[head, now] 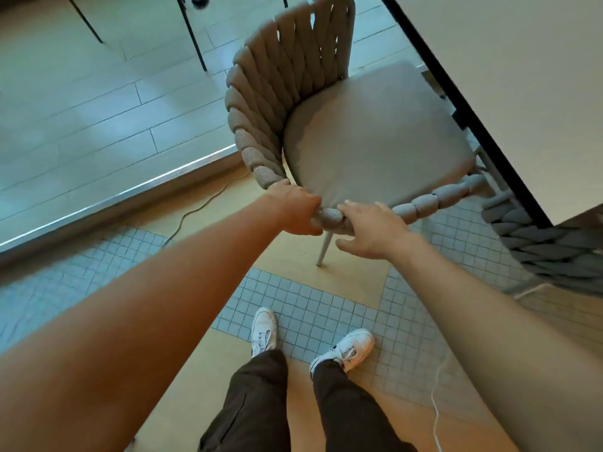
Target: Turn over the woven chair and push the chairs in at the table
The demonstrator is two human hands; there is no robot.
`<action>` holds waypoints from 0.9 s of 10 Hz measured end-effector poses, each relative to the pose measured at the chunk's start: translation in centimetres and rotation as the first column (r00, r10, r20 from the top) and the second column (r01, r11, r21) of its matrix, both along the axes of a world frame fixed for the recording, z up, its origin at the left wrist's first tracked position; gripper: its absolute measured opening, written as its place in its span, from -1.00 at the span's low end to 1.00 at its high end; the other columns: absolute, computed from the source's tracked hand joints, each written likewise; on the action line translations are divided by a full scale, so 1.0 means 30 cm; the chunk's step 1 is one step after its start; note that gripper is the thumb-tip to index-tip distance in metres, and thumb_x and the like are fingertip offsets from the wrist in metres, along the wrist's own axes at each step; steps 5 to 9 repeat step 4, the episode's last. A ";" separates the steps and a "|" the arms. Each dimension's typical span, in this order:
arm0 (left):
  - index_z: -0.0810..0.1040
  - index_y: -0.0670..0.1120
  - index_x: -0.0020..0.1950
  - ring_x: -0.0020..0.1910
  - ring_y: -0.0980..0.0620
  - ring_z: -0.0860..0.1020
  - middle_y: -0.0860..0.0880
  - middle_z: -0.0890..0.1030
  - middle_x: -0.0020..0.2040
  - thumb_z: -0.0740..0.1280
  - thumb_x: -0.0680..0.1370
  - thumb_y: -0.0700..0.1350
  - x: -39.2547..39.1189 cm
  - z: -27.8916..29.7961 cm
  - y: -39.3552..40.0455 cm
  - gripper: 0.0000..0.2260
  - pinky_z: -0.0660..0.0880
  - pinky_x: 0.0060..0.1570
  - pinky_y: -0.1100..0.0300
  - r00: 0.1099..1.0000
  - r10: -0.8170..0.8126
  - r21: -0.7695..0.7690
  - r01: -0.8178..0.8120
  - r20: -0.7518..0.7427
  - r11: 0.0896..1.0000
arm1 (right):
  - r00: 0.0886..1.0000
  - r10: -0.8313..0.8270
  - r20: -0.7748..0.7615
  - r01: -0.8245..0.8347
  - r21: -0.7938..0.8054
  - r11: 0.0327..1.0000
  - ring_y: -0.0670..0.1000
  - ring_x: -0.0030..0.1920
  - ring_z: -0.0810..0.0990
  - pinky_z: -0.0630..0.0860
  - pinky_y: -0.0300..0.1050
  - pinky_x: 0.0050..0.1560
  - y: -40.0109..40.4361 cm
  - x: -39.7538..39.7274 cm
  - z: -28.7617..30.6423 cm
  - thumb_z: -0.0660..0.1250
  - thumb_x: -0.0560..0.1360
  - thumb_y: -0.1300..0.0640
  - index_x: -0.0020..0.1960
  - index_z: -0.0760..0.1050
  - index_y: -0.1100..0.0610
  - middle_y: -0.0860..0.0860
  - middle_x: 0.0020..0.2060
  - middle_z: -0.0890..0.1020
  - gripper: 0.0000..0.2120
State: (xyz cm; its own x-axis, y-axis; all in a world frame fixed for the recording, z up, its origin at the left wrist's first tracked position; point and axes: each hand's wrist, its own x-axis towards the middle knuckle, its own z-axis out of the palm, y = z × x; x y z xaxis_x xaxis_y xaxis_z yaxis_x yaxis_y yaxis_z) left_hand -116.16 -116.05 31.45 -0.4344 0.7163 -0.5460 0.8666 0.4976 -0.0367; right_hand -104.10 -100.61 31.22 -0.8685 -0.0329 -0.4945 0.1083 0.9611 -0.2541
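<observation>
A woven chair with thick taupe rope weave and a grey seat cushion stands upright on its legs, its far side tucked under the white table. My left hand is closed around the rope-wrapped rim of the chair nearest me. My right hand rests on the same rim just to the right, fingers curled over it and thumb spread below. One pale chair leg shows beneath the rim between my hands.
A second woven chair, darker grey, sits at the right under the table corner. A metal floor threshold runs diagonally at left. Cables lie on the floor. Thin black furniture legs stand at the top left. My feet are below.
</observation>
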 end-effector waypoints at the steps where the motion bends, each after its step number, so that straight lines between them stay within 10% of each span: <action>1: 0.49 0.05 0.35 -0.04 -0.02 0.56 0.02 0.57 0.07 0.21 0.54 0.38 0.056 0.058 0.016 -0.45 0.58 0.01 -0.04 0.997 0.074 0.010 -0.074 0.011 0.997 | 0.996 0.035 0.083 -0.032 -0.035 0.999 0.15 0.59 0.15 0.08 0.24 0.54 0.046 0.038 0.064 0.23 0.55 -0.34 0.63 0.10 -0.04 0.04 0.62 0.19 -0.23; 2: 0.54 0.01 0.27 -0.11 0.04 0.53 0.02 0.56 0.01 0.10 0.60 0.35 0.100 0.099 0.039 -0.49 0.53 -0.16 0.08 0.988 0.131 0.027 -0.134 0.078 0.991 | 0.983 0.032 0.180 -0.026 -0.038 0.999 0.15 0.62 0.03 0.07 0.28 0.53 0.075 0.088 0.127 0.10 0.50 -0.49 0.64 0.00 -0.13 0.01 0.65 0.10 -0.17; 4: 0.41 0.04 0.47 0.34 -0.10 0.46 -0.07 0.53 0.35 -0.01 0.58 0.43 0.194 0.165 0.074 -0.35 0.42 0.30 -0.08 0.999 0.045 0.129 -0.042 -0.022 0.991 | 0.978 -0.109 0.180 0.108 0.013 0.994 0.14 0.63 -0.04 -0.03 0.36 0.52 0.104 0.243 0.217 -0.15 0.31 -0.69 0.65 -0.06 -0.20 -0.05 0.66 0.00 0.02; 9: 0.41 0.04 0.47 0.34 -0.10 0.46 -0.07 0.53 0.35 -0.01 0.58 0.43 0.194 0.165 0.074 -0.35 0.42 0.30 -0.08 0.999 0.045 0.129 -0.042 -0.022 0.991 | 0.978 -0.109 0.180 0.108 0.013 0.994 0.14 0.63 -0.04 -0.03 0.36 0.52 0.104 0.243 0.217 -0.15 0.31 -0.69 0.65 -0.06 -0.20 -0.05 0.66 0.00 0.02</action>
